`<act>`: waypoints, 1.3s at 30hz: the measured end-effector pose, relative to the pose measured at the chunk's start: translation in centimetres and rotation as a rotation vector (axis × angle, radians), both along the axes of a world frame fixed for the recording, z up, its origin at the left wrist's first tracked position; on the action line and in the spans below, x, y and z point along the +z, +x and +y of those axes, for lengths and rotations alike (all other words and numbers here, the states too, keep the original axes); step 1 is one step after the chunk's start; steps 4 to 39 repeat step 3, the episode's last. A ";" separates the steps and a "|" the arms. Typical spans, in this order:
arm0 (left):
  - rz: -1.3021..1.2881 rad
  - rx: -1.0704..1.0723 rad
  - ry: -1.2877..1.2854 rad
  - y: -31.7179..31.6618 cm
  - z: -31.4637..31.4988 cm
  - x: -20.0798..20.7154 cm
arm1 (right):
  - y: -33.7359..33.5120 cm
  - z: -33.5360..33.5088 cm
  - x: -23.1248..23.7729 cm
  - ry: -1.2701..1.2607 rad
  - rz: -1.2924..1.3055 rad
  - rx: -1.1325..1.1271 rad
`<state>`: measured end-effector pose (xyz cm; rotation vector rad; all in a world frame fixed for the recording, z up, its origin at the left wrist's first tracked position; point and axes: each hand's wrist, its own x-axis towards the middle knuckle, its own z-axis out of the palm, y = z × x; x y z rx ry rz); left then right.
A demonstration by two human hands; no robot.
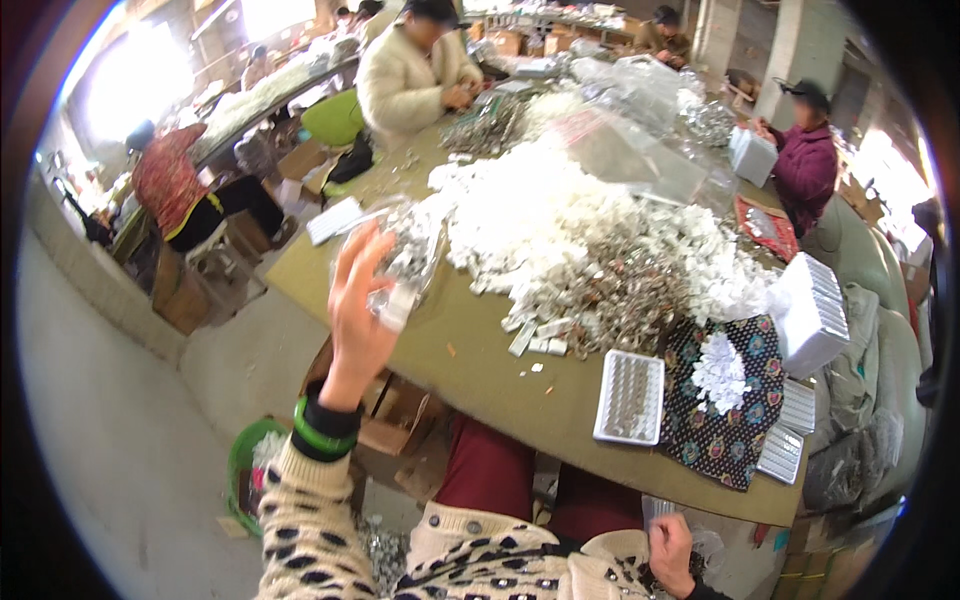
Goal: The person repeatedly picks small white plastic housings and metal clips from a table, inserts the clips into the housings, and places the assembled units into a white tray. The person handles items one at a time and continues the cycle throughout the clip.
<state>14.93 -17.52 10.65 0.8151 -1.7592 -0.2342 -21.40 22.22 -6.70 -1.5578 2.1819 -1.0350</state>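
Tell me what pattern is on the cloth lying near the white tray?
Dark cloth with colourful floral dots, seen in the head view beside the tray.

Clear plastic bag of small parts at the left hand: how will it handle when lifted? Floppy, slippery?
The clear plastic bag looks thin and crinkled, so probably floppy and sagging under its small parts. Its glossy film may be slippery against the left hand. It seems well filled, so likely heavyish for its size.

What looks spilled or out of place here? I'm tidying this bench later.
Small white plastic pieces lie scattered loose on the olive tabletop, strayed from the big white-and-metal heap. More shiny bits sit on the floor beside the green basket.
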 end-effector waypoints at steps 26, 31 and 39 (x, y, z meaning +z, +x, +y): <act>0.013 -0.082 0.260 2.2 5.3 -5.8 | -5.4 6.9 -6.4 0.336 -0.600 -0.402; 0.013 -0.082 0.260 2.2 5.3 -5.8 | -5.4 6.9 -6.4 0.336 -0.600 -0.402; 0.013 -0.082 0.260 2.2 5.3 -5.8 | -5.4 6.9 -6.4 0.336 -0.600 -0.402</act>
